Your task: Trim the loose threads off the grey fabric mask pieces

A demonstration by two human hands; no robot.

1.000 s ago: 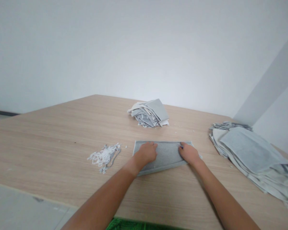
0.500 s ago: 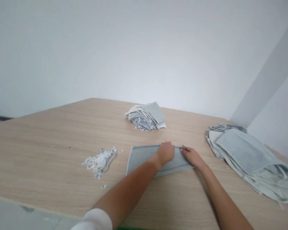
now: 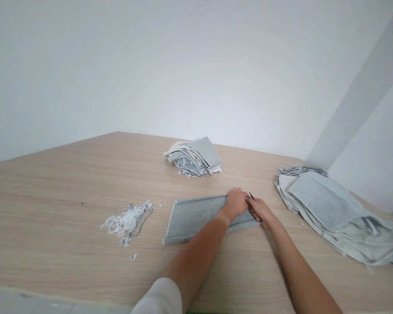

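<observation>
Left hand [image 3: 236, 204] curled down, fingers closed onto the right end of a folded grey fabric strip [image 3: 196, 220] on a pale wood table [image 3: 68, 205]; right hand [image 3: 259, 210] pinched shut around a small pointed tool [image 3: 250, 196], just beside the left; white elastic trimmings [image 3: 126, 222] left of the strip, a grey fabric pile [image 3: 193, 158] behind, a grey fabric stack [image 3: 327, 205] to the right.

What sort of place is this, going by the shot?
Probably a small sewing or garment workshop. A stack of grey fabric pieces and a smaller pile sit on a wooden worktable, with white elastic trimmings nearby, and the left hand and right hand work on a grey fabric strip.
</observation>
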